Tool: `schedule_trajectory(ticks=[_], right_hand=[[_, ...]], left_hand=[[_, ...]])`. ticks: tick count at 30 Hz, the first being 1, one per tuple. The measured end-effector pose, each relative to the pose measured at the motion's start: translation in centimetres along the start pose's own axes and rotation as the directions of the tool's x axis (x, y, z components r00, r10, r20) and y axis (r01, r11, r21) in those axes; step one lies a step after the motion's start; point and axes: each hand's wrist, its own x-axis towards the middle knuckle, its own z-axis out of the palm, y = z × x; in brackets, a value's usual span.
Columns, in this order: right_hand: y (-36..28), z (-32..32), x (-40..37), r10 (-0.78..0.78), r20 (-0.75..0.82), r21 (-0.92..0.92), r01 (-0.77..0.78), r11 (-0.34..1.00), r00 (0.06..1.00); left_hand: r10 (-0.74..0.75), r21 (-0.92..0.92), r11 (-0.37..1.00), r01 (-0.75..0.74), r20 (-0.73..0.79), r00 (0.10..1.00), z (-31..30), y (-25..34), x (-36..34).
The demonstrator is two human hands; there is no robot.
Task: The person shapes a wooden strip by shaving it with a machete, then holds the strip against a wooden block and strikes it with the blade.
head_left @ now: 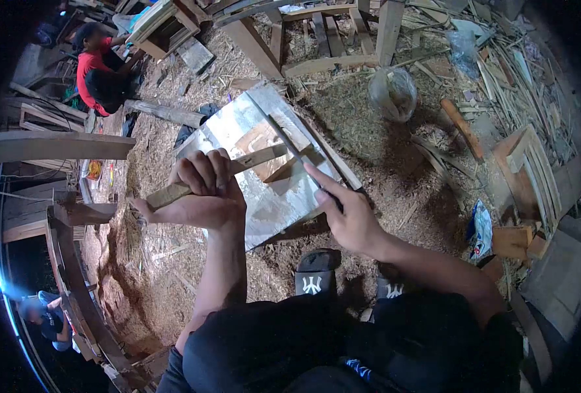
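left hand [208, 187]: curling its fingers closed around a wooden strip [254, 159], thumb pointing outward along the strip's near end.

right hand [350, 219]: closing around the lower end of a long thin dark tool [274, 124], index finger extending along it.

wooden strip: slanting above the pale board [228, 128], its far tip lying at the tool's middle; whether the two are touching, cannot tell.

wood block [271, 167]: resting on the pale board, beneath the strip and tool.

pale board: lying tilted on the shaving-covered ground [343, 101].

sandals, pair [316, 278]: showing below the board, each bearing a white logo of interlocked letters, seemingly "ny".

dark clothing [257, 347]: covering the wearer's legs, carrying a small blue mark, unreadable.

packet [481, 229]: lying at right, blue and white with red print, too small to read.

clear plastic bag [393, 95]: sitting beyond the board, upper right.

wooden frame [329, 63]: standing at the top.

person in red [94, 75]: crouching at upper left, beside a wooden box frame [163, 29].

second person [54, 324]: showing at lower left.
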Motion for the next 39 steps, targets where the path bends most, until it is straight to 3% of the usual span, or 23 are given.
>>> schedule_trajectory(ticks=[2,6,7,9,11,16,17,18,20,21,25,31,34,38,39], right_hand=[[-0.7,-0.5,0.5,0.015,-0.030,0.172,-0.010,0.985,0.999],[-1.3,-1.3,-0.4,-0.008,-0.010,0.059,0.009,0.998,1.000],[-1.0,-0.8,-0.3,-0.082,-0.022,-0.019,0.082,0.996,0.996],[-1.0,-0.7,-0.2,-0.042,0.010,-0.043,0.042,0.998,0.999],[-1.3,-0.8,-0.2,0.002,0.033,-0.070,0.001,0.998,0.999],[-3.7,-1.7,0.1,0.085,0.023,0.130,-0.087,0.988,0.996],[-3.4,-1.6,0.0,-0.013,-0.006,0.064,0.013,0.998,1.000],[-2.6,-0.8,0.0,-0.013,-0.001,0.064,0.013,0.998,1.000],[-0.6,1.1,0.0,-0.239,-0.129,-0.020,0.238,0.971,0.963],[-0.8,0.6,-0.3,-0.101,-0.001,-0.076,0.101,0.992,0.995],[-1.7,-0.8,-0.1,0.076,0.058,-0.079,-0.071,0.994,0.995],[-0.6,0.2,-0.7,-0.173,-0.032,0.048,0.174,0.984,0.984],[-0.2,0.6,-0.5,-0.246,-0.061,-0.095,0.240,0.966,0.967],[-1.6,-0.5,-1.0,-0.115,0.006,0.057,0.114,0.992,0.993],[-1.6,-0.6,-1.0,0.031,0.119,-0.008,-0.030,1.000,0.992]], left_hand=[[0.019,-0.004,1.000,-0.019,0.002,1.000,0.2,-0.1,-0.2],[0.020,-0.028,0.999,-0.020,0.011,1.000,-0.4,0.0,-0.2],[0.025,-0.001,1.000,-0.025,0.041,0.999,-0.7,0.0,0.0],[0.027,0.025,0.999,-0.029,0.082,0.996,-1.0,0.0,0.2],[0.008,-0.011,1.000,-0.007,0.045,0.999,-1.1,0.0,0.2],[0.026,0.025,0.999,-0.024,-0.090,0.996,-0.3,0.2,-0.2],[0.035,0.015,0.999,-0.033,-0.118,0.992,-0.2,0.1,-0.4],[0.038,0.016,0.999,-0.036,-0.123,0.992,-0.2,0.1,-0.5],[0.028,0.047,0.999,-0.025,-0.070,0.997,-0.2,0.2,-0.6],[0.045,0.070,0.997,-0.040,-0.074,0.996,-0.1,0.1,-0.6],[0.068,0.035,0.997,-0.067,-0.033,0.997,-0.3,-0.3,-1.0],[0.103,0.070,0.992,-0.105,0.031,0.994,-0.7,-0.5,-0.9],[0.112,0.038,0.993,-0.114,0.054,0.992,0.2,-0.4,-1.3],[0.129,0.056,0.990,-0.129,-0.002,0.992,-0.7,-0.5,-1.1],[0.107,0.057,0.993,-0.108,0.028,0.994,-0.9,-0.2,-1.0]])
